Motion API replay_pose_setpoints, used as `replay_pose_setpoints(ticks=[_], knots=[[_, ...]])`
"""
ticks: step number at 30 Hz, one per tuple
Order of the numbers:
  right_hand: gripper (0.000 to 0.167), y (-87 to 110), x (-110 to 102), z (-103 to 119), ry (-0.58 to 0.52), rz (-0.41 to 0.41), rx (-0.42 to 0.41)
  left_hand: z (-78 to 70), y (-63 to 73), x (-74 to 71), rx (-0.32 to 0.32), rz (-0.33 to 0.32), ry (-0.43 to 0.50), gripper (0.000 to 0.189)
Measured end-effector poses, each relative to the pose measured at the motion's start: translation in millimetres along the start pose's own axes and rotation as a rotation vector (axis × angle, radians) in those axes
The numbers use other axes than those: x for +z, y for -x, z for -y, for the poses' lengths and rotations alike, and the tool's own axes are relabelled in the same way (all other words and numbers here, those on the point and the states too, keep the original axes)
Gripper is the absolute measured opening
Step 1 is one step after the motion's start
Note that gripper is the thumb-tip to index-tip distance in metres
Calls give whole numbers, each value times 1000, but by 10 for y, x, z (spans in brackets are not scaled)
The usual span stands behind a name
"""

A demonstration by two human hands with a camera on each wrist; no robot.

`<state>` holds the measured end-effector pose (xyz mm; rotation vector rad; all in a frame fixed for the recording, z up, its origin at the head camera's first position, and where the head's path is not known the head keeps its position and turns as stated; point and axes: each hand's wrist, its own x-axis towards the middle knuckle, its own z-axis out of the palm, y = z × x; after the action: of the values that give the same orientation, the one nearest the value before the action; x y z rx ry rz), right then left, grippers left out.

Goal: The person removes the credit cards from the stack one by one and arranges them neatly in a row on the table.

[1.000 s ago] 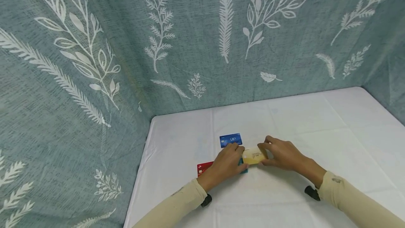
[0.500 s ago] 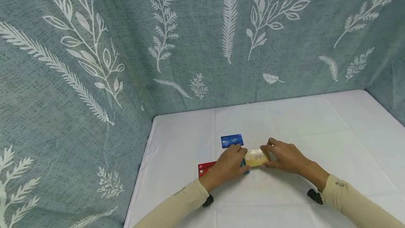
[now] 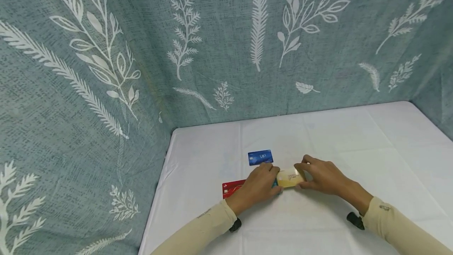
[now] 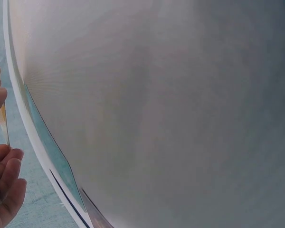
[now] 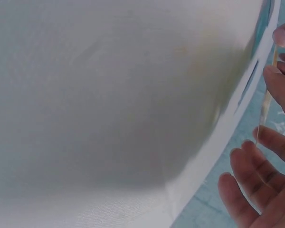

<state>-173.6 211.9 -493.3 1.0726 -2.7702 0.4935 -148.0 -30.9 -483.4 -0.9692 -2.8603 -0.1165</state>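
Left hand point(image 3: 259, 183) shifted right, partly covering red card point(image 3: 231, 187).

I am in what looks like a makeshift booth, curtained off from whatever room surrounds it. Blue-green curtains point(image 3: 219, 42) hang before me and along my left and right, printed with white leaf sprigs point(image 3: 259, 23); they screen everything behind, so I cannot tell whether this is a home or an office. My worktop point(image 3: 354, 133) is covered in white, marked by straight fold creases, and its far edge seems to meet the hangings. Both wrist views show blue-green beyond it. The black devices point(image 3: 355, 221) near my cuffs suggest a recording set-up.
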Motion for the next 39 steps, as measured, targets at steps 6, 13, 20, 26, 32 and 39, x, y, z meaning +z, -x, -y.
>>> replay_pose_setpoints(ticks=[6,13,20,26,32,39], knots=[[51,21,2,1,0,-3,7,-27,-15,-23,-16,29,-17,54],[52,26,4,7,1,-16,-8,-38,-30,-28,-19,50,-45,54],[52,32,4,10,6,-13,-2,-35,-49,-33,-8,56,-62,54],[53,44,15,9,8,4,8,-41,-62,-36,10,56,-68,52],[54,63,25,12,8,20,17,-54,-69,-21,12,83,-75,52],[55,84,52,24,0,45,28,-71,-75,4,11,113,-93,52]])
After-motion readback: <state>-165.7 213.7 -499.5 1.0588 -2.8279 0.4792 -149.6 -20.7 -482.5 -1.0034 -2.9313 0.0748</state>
